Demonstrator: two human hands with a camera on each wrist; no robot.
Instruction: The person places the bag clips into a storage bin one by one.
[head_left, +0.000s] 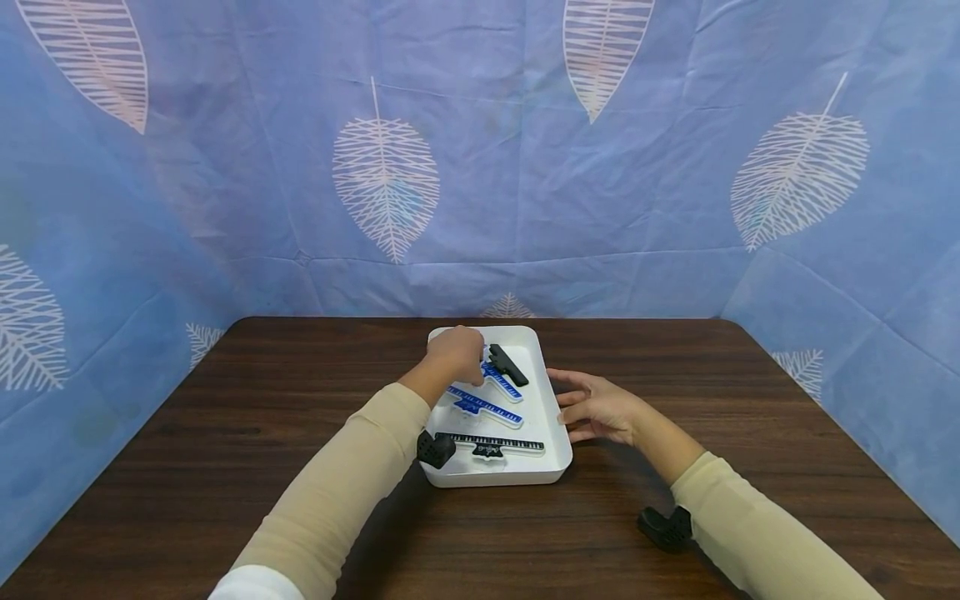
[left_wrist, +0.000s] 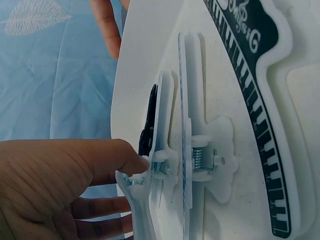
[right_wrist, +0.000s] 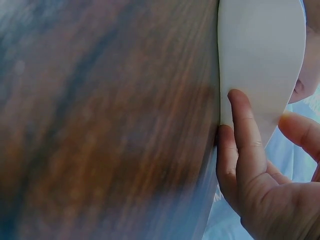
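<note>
A shallow white tray [head_left: 558, 454] holds several keyboard-patterned music page clips. My left hand [head_left: 456, 352] reaches over its far left part. In the left wrist view, the thumb and a finger pinch a pale spring clip [left_wrist: 142, 212], mostly hidden by the hand in the head view. Beside it lie a blue-printed clip [head_left: 502, 382] and a black clip [head_left: 508, 365]. Nearer are another blue-printed clip [head_left: 486, 407] and a black-printed clip [head_left: 491, 442] with white lettering. My right hand [head_left: 600, 408] touches the tray's right outer wall [right_wrist: 260, 50] with extended fingers.
The tray stands on a dark brown wooden table [head_left: 300, 375], toward its far edge. Blue cloth [head_left: 480, 183] with white leaf prints hangs behind and at both sides. A black wrist device [head_left: 435, 450] on the left arm overlaps the tray's near left corner in the head view.
</note>
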